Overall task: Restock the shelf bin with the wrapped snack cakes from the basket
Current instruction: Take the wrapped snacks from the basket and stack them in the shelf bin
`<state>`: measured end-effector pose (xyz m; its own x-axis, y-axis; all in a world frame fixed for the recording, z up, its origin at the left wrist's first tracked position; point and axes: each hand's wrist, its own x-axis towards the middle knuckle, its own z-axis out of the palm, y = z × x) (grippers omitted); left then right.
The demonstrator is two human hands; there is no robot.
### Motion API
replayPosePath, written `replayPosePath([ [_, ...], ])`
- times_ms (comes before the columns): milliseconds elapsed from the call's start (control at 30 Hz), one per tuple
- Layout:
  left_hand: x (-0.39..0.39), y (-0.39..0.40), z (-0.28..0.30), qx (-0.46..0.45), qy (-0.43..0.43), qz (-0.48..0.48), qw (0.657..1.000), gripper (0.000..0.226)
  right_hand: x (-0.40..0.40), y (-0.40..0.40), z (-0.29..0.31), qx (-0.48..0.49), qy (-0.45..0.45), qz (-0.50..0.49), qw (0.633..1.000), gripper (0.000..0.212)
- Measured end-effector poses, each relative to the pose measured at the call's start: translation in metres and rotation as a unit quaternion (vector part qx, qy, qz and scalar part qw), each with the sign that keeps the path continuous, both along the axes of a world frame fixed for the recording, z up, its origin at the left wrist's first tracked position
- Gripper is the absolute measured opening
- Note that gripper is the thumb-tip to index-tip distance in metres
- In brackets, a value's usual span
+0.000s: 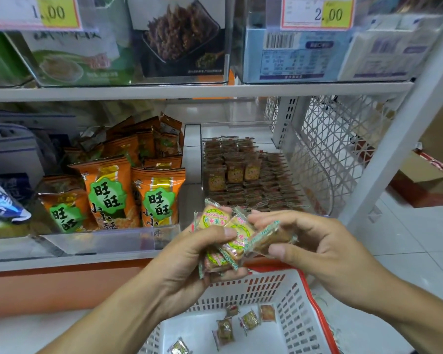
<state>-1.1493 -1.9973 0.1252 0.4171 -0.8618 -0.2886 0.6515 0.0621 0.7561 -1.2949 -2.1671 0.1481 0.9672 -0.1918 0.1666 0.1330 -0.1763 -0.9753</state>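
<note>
My left hand (189, 259) grips a stack of several wrapped snack cakes (225, 233) with yellow-green labels, held above the basket. My right hand (315, 249) pinches one more wrapped snack cake (271, 238) beside that stack, thumb and fingers closed on it. The clear shelf bin (251, 175) sits straight ahead on the lower shelf, packed with rows of the same cakes. Below my hands stands the white perforated basket (251, 290) with a red rim; several loose cakes (248, 320) lie on its floor.
Orange snack bags (113, 190) fill the bin to the left, behind a clear front lip. A white lattice shelf end panel (327, 149) stands right of the bin. An upper shelf with boxed goods and price tags (317, 14) hangs overhead. Cardboard boxes (430, 172) sit on the tiled floor at right.
</note>
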Motion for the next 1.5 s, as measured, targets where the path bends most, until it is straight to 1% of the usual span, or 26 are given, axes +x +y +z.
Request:
replayPosePath([
  [33,-0.001,0.0,0.0,0.005,-0.004,-0.007,1.0,0.041,0.001,0.0,0.001,0.015,0.005,-0.01,1.0,0.031],
  [133,-0.004,0.001,-0.004,0.02,-0.011,-0.009,1.0,0.065,0.001,0.0,0.001,0.099,0.03,-0.014,0.995,0.036],
  [167,-0.004,0.001,-0.003,0.021,-0.009,-0.013,1.0,0.07,0.001,-0.001,0.003,0.109,0.036,-0.014,0.993,0.032],
  [200,-0.005,0.001,-0.003,0.016,-0.007,-0.019,1.0,0.073,0.002,-0.002,0.004,0.091,0.04,-0.021,0.995,0.029],
  [267,-0.006,0.002,-0.001,0.01,-0.011,-0.032,0.999,0.07,0.002,-0.004,0.003,0.034,0.048,-0.027,0.998,0.025],
  [300,-0.006,0.002,0.0,0.011,-0.019,-0.038,0.999,0.067,0.003,-0.004,0.003,0.021,0.054,-0.027,0.998,0.026],
  [367,-0.007,0.003,-0.001,0.019,-0.028,-0.04,0.999,0.067,0.003,-0.004,-0.001,0.023,0.074,-0.021,0.997,0.033],
  [433,-0.008,0.003,-0.003,0.03,-0.035,-0.039,0.998,0.061,0.003,-0.005,-0.002,0.039,0.106,-0.014,0.993,0.044],
  [500,-0.009,0.003,-0.004,0.037,-0.051,-0.036,0.997,0.055,0.003,-0.005,-0.001,0.079,0.15,-0.005,0.985,0.054],
  [533,-0.009,0.003,-0.004,0.038,-0.061,-0.035,0.997,0.056,0.004,-0.004,-0.001,0.099,0.17,0.004,0.98,0.055],
  [633,-0.009,0.004,-0.004,0.042,-0.094,-0.034,0.994,0.061,0.005,0.002,0.0,0.125,0.211,0.028,0.969,0.044],
  [733,-0.011,0.004,-0.003,0.054,-0.099,-0.037,0.993,0.059,0.004,0.006,0.0,0.163,0.212,0.014,0.964,0.04],
  [800,-0.013,0.003,-0.003,0.061,-0.073,-0.031,0.995,0.056,0.004,0.007,0.001,0.198,0.207,0.009,0.958,0.041],
  [867,-0.013,0.002,-0.002,0.064,-0.039,-0.008,0.997,0.048,0.005,0.007,0.002,0.233,0.196,0.013,0.953,0.044],
  [900,-0.013,0.002,-0.002,0.063,-0.024,0.004,0.998,0.048,0.005,0.007,0.002,0.244,0.188,0.017,0.951,0.043],
  [1000,-0.01,0.001,0.0,0.058,0.01,0.041,0.997,0.057,0.006,0.006,0.004,0.276,0.167,0.018,0.946,0.037],
  [1133,-0.009,0.0,0.006,0.043,0.037,0.089,0.994,0.067,0.007,0.004,0.003,0.344,0.138,0.006,0.929,0.039],
  [1233,-0.009,0.0,0.006,0.043,0.041,0.114,0.992,0.066,0.008,0.002,0.0,0.384,0.122,-0.003,0.915,0.04],
  [1367,-0.01,0.0,0.008,0.042,0.041,0.112,0.992,0.071,0.009,0.0,0.002,0.407,0.134,-0.016,0.903,0.038],
  [1500,-0.008,0.003,0.007,0.026,0.035,0.123,0.991,0.059,0.008,0.001,0.0,0.396,0.149,-0.02,0.906,0.046],
])
